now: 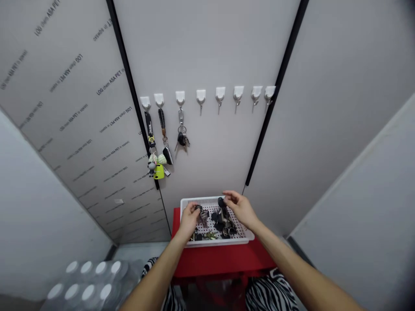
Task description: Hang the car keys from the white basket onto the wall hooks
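Observation:
A white perforated basket (pixel 215 242) lies on a red stool, with several bunches of keys in it. At the basket's left side my left hand (pixel 190 218) is closed on a bunch of keys (pixel 204 217). My right hand (pixel 239 208), over the right side, pinches a black key (pixel 221 201) between thumb and fingers. Below it a pile of dark keys and rings (pixel 225 225) rests on the basket floor. A green-yellow keychain (pixel 210 235) lies near the front rim.
Several white hooks (pixel 201 96) line the wall above. A lanyard (pixel 149 129), a braided strap (pixel 162 123) and a key ring (pixel 182 138) hang from the left ones. The red stool (pixel 223 261) carries the basket. Capped bottles (pixel 87 280) stand at lower left.

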Tool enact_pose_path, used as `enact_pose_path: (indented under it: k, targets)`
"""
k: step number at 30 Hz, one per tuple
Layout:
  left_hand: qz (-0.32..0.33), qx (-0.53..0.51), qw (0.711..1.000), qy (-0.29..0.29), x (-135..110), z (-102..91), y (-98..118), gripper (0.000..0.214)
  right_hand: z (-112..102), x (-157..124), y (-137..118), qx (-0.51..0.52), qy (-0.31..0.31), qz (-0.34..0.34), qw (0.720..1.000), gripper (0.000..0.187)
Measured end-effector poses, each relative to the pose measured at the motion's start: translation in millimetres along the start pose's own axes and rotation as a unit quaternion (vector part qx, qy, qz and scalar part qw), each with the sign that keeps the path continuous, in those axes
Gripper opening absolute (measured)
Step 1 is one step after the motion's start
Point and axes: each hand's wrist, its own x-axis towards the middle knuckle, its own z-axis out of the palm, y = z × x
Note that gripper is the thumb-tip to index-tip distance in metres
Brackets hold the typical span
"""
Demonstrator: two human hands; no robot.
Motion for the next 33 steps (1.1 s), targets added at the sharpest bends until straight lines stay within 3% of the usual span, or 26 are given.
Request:
enact_pose_path:
  k: [8,12,15,19,24,28,33]
  targets:
    - [0.048,0.241,0.967,-0.065,-2,-4.5,-5,0.016,11,11,-36,0.231,-0.005,0.089,0.969,0.029]
    - [0.098,0.173,0.979,-0.051,-5,0.9,6,0.020,17,10,-43,0.303,-0.024,0.103,0.947,0.032]
    - [0.081,0.061,0.993,-0.059,-6,7.4,19,0.024,23,9,-42,0.323,-0.024,0.104,0.940,0.032]
    - [0.057,0.040,0.997,-0.036,-5,8.5,35,0.020,27,10,-39,0.319,-0.004,0.105,0.942,0.031]
    - [0.141,0.149,0.979,0.001,0,0.6,62,0.013,25,13,-35,0.237,0.006,0.100,0.966,0.027]
    - [0.194,0.198,0.961,-0.003,2,4.3,94,0.014,23,16,-42,0.109,0.009,0.016,0.994,0.024]
    - [0.252,0.230,0.939,-0.043,5,15.2,130,0.015,28,15,-66,0.049,-0.104,-0.084,0.990,0.024]
